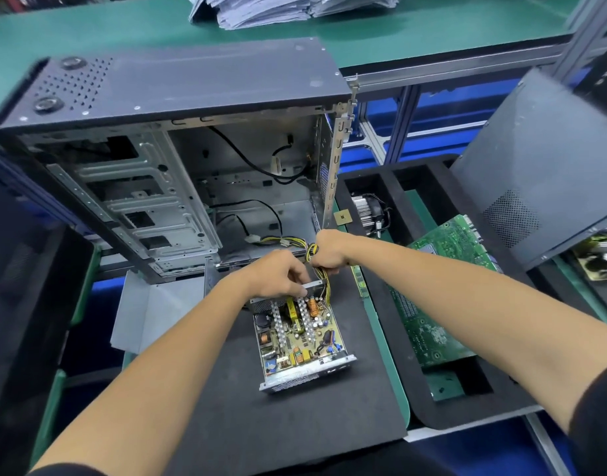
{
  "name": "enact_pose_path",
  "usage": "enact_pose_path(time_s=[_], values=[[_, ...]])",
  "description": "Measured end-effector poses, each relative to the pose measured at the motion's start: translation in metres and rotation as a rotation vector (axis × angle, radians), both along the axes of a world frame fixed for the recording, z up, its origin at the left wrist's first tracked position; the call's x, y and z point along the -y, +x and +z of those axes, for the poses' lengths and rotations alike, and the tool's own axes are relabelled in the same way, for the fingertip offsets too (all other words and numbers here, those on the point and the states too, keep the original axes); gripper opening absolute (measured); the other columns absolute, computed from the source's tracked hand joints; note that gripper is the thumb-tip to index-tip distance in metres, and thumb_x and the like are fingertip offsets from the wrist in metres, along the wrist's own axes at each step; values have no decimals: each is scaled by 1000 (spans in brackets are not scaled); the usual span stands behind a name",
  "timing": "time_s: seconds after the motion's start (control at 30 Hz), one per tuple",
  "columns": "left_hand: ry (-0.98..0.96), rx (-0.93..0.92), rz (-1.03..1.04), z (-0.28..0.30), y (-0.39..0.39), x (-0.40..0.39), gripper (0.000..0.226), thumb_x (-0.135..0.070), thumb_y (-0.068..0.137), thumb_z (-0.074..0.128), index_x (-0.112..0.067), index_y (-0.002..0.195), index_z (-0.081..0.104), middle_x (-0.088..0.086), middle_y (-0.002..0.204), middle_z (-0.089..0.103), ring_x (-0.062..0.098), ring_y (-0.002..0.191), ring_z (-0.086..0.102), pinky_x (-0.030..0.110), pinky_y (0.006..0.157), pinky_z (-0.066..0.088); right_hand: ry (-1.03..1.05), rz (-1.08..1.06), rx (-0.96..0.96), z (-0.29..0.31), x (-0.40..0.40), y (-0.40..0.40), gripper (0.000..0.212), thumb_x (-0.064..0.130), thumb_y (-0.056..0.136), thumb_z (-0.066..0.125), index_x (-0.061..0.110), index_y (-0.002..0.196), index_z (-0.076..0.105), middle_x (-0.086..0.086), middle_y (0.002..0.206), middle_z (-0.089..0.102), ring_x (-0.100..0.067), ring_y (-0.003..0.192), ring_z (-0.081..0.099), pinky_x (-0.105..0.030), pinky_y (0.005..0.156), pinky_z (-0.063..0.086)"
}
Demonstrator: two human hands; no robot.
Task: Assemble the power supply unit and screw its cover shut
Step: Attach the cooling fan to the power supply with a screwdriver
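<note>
The power supply unit (300, 341) lies open on a black mat, its circuit board with coils and capacitors facing up and no cover on it. My left hand (281, 274) grips the metal far edge of the unit's housing. My right hand (329, 250) is closed around the bundle of yellow and black wires (312, 250) that leaves the unit at its far end. A bent grey metal sheet (147, 310), possibly the cover, lies on the mat to the left of the unit.
An open computer case (164, 159) stands right behind the unit, loose cables inside. To the right, a black foam tray (391, 187) holds a cooler fan (367, 209) and a green motherboard (436, 293). A grey side panel (535, 159) leans at far right.
</note>
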State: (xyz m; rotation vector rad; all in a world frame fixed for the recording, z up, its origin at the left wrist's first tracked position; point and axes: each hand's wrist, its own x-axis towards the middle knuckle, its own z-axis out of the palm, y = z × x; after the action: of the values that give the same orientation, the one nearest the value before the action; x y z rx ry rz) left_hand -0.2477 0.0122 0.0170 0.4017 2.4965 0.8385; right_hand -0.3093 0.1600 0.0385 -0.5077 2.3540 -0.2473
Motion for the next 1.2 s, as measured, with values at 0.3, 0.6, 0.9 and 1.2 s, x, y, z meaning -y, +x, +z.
enact_pose_path(time_s=[0.3, 0.6, 0.9, 1.2], values=[[21, 2, 49, -5, 2, 3, 15, -16, 77, 79, -17, 92, 78, -11, 79, 72, 3, 73, 65, 22, 72, 51, -40, -85, 117, -4, 19, 0, 21, 3, 88, 51, 1, 67, 57, -14, 54, 53, -19, 38, 37, -21, 38, 27], [-104, -30, -27, 0, 1, 7, 18, -36, 75, 79, -22, 84, 71, -9, 78, 67, 5, 70, 59, 21, 60, 44, 109, -140, 233, 9, 14, 0, 34, 26, 99, 48, 0, 82, 61, -15, 66, 64, -16, 41, 43, -25, 45, 32], [-259, -161, -137, 0, 7, 1, 20, -27, 81, 74, -17, 98, 72, -9, 72, 55, 10, 66, 47, 16, 52, 26, 49, -183, 265, 9, 10, 9, 18, 20, 93, 54, 9, 79, 55, -7, 63, 49, -15, 46, 39, -23, 45, 32], [-278, -174, -185, 3, 5, -21, 22, -26, 82, 73, -15, 101, 73, -1, 79, 63, 20, 77, 57, 29, 67, 43, -32, -249, 328, 16, -13, 11, 18, 11, 89, 51, 6, 72, 53, -6, 57, 46, -12, 37, 37, -17, 36, 29]])
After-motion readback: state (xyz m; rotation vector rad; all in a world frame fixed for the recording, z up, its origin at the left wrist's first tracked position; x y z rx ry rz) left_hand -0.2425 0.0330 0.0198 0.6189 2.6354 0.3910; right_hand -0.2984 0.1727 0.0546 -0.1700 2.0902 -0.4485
